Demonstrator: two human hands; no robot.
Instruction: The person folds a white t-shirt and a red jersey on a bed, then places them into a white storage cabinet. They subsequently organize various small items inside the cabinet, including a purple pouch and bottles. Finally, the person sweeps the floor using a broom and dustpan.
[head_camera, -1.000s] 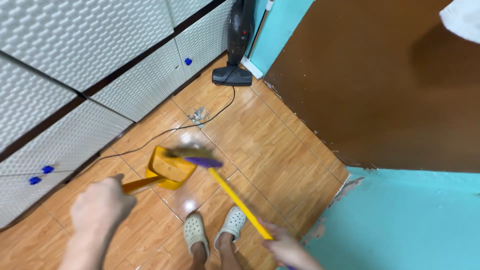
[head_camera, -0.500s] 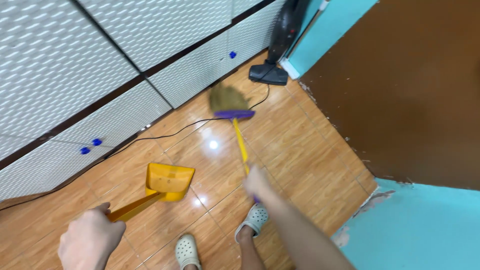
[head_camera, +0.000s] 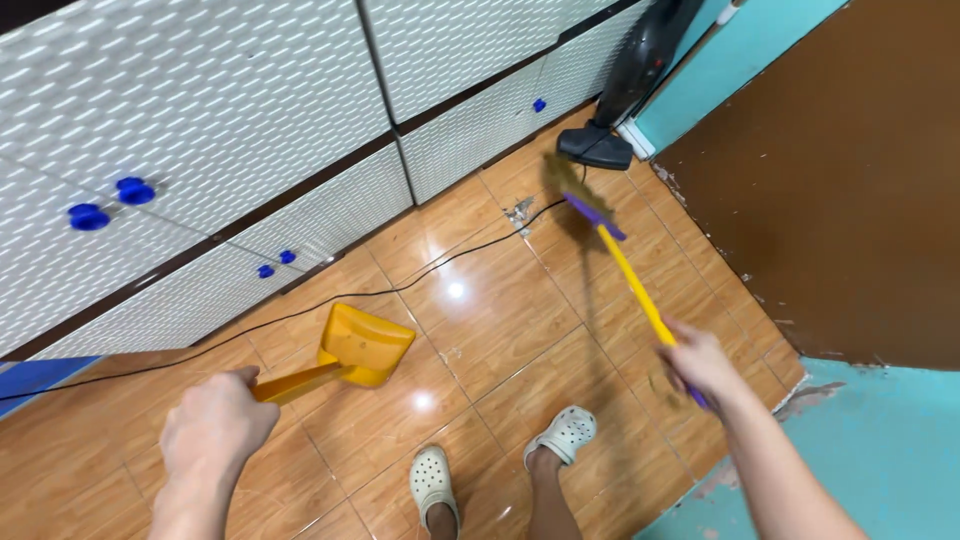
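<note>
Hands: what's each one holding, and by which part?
Left hand grips the yellow dustpan by the end of its long handle. Right hand grips the broom on its yellow stick, near the upper end, far from the bristles.

A single head-worn camera looks steeply down from standing height at the tiled floor (head_camera: 500, 320), with white cabinets (head_camera: 230, 120) upper left, a brown wall (head_camera: 850, 180) right, and both hands nearest the lens.

You get bright, even overhead light; glare spots shine on the glossy floor tiles (head_camera: 455, 290), and the broom head (head_camera: 570, 185) is motion-blurred
</note>
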